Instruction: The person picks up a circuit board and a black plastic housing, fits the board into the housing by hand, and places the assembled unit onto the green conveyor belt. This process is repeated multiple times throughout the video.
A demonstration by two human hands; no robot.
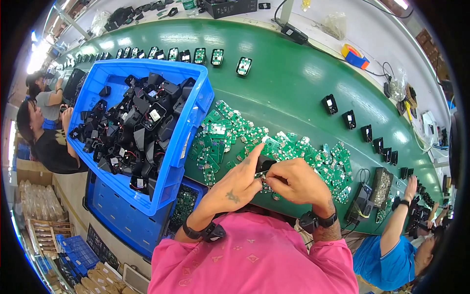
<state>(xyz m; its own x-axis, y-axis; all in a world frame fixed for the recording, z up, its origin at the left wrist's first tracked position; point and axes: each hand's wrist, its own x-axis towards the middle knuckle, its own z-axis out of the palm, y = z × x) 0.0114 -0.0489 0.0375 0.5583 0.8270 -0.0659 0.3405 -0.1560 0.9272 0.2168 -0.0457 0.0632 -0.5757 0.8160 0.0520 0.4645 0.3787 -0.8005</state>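
Note:
A small black plastic housing (265, 163) sits between my two hands, over the near part of the green bench. My left hand (236, 185) grips it from the left, its index finger stretched out along the far side. At the housing's near right edge my right hand (297, 180) is closed in a pinch; what its fingertips hold is hidden. Just beyond both hands lies a loose spread of green circuit boards (331, 165). To the left, a blue plastic bin (203, 90) holds a heap of black housings (139, 120) with thin wires.
Housings with green boards (244, 65) form a row along the far left; black housings (348, 119) line the right. A blue-and-orange tape roll (356, 56) lies at the back. A narrow box of small parts (382, 187) stands right. Co-workers (51, 139) sit at both sides.

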